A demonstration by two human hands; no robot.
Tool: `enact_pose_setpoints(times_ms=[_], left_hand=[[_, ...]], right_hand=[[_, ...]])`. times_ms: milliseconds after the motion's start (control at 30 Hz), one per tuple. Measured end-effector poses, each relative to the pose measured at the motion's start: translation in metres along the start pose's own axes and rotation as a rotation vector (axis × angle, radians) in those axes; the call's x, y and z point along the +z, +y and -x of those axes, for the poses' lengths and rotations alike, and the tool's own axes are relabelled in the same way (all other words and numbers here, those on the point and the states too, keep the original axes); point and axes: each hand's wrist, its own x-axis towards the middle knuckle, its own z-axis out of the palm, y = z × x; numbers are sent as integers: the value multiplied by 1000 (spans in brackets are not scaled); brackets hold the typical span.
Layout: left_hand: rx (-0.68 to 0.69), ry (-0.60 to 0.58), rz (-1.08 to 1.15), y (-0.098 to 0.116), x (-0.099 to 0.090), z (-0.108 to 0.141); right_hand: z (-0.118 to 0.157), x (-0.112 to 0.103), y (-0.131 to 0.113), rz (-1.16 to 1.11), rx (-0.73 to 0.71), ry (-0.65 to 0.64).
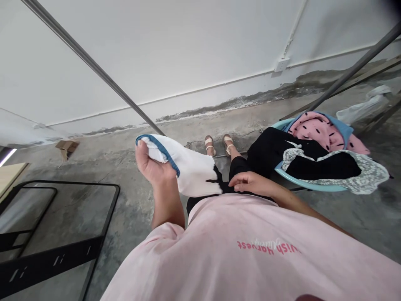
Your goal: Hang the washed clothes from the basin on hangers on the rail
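Observation:
My left hand [158, 167] is closed on a white garment with blue trim [196, 171]. The thumb lies at the blue-edged opening, while the other fingers are mostly hidden inside the cloth. From there the white fabric hangs across toward my lap, where it meets black cloth. My right hand [246, 182] is beside the garment's lower end, over my black trousers. Its fingers are loosely bent and somewhat apart, with nothing visible in them.
At right stands a light-blue basin [313, 183] heaped with clothes: pink patterned cloth [326, 129] and black cloth with white lace [326, 167]. A slanting metal pole [94, 67] crosses at left. A black metal frame [109, 209] and a small cardboard box [66, 148] are also left.

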Motion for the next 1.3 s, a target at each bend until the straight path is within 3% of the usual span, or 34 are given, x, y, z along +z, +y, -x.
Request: enact_pose_setpoints(times_ms=[100, 333, 533, 733, 1100, 1200, 1300], left_hand=[[100, 74, 171, -1, 0, 8], [282, 123, 50, -2, -10, 5], [310, 141, 44, 9, -20, 10], [362, 134, 175, 28, -26, 22], [319, 60, 258, 55, -15, 39], [289, 113, 217, 51, -22, 40], [228, 155, 174, 41, -34, 36]], right_hand=[[-4, -2, 1, -10, -32, 93], [1, 4, -1, -24, 28, 64], [2, 9, -5, -21, 14, 71], [10, 19, -15, 17, -13, 57], [34, 30, -22, -18, -76, 152], [29, 23, -21, 7, -74, 156], [26, 4, -35, 70, -106, 223]])
